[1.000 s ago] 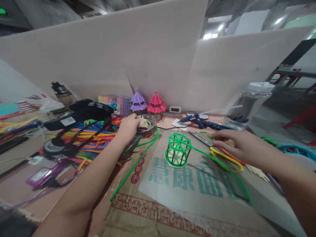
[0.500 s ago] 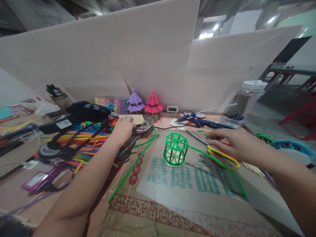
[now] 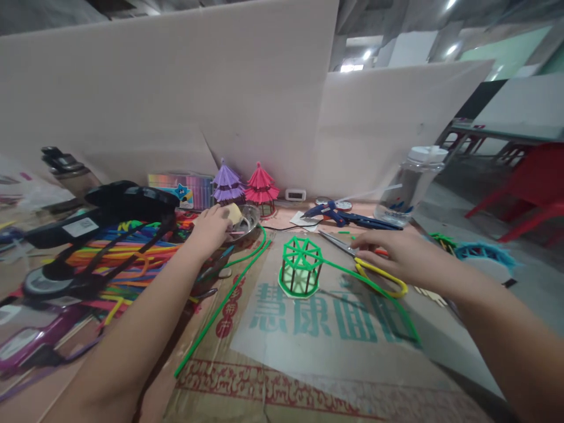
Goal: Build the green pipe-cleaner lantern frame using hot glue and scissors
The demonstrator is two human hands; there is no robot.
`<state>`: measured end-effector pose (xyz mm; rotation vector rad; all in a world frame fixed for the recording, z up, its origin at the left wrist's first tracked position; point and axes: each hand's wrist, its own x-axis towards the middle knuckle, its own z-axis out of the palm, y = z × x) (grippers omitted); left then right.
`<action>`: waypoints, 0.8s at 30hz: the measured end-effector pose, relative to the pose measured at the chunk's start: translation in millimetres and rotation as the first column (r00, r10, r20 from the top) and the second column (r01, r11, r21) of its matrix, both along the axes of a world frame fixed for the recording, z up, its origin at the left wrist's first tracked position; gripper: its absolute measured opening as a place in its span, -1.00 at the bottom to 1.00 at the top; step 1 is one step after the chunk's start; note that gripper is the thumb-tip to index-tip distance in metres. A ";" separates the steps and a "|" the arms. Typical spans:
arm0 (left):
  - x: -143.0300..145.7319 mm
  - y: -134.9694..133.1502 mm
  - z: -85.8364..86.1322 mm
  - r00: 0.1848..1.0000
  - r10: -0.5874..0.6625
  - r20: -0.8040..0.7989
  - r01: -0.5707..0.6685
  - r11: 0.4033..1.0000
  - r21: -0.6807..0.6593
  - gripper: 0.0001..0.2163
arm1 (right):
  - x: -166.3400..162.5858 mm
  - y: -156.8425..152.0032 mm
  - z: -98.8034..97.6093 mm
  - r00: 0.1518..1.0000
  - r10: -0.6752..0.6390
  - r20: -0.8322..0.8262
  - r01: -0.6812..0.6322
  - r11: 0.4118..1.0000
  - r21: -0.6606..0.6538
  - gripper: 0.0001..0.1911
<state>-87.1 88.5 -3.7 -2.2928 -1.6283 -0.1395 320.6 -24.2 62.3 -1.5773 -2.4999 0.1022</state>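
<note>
My left hand (image 3: 209, 232) is at the clear round dish (image 3: 252, 223), its fingers closed on a pale yellow block (image 3: 234, 214). The hand hides part of this block. On the right, my right hand (image 3: 385, 245) hovers low over the scissors (image 3: 350, 249) with yellow handles, fingers loosely extended and apart, with no visible grip on them. Between the hands stands a small green frame model (image 3: 301, 254) with dark posts on a pale octagonal base. A green pipe cleaner (image 3: 374, 282) runs right from its top. Another green pipe cleaner (image 3: 211, 317) lies to its left.
A purple pagoda model (image 3: 228, 183) and a red one (image 3: 261, 185) stand by the white partition. A blue glue gun (image 3: 328, 212), pliers-like tool and water bottle (image 3: 408, 188) are at the back right. A black device (image 3: 127, 200) sits on colourful pipe cleaners (image 3: 127, 258) at left.
The view has swung right, so everything sits further left. The pale yellow block has turned in my left hand and shows a shorter side. My right hand keeps its place by the scissors.
</note>
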 end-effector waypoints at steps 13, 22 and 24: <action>57.5 -96.5 76.8 0.892 -0.029 0.452 -0.020 0.994 0.103 -0.68 | -9.0 -21.0 7.0 0.975 0.021 -0.222 0.043 0.959 0.280 -0.64; 151.3 -145.0 66.6 0.496 -0.322 0.806 0.560 0.829 -0.014 -0.81 | -57.2 -53.1 -19.1 0.940 0.326 0.097 -0.312 0.714 0.627 -0.52; 154.9 -144.9 64.0 0.424 -0.295 0.856 0.620 0.784 -0.037 -0.84 | -57.3 -51.0 -23.0 0.945 0.309 0.102 -0.303 0.720 0.624 -0.51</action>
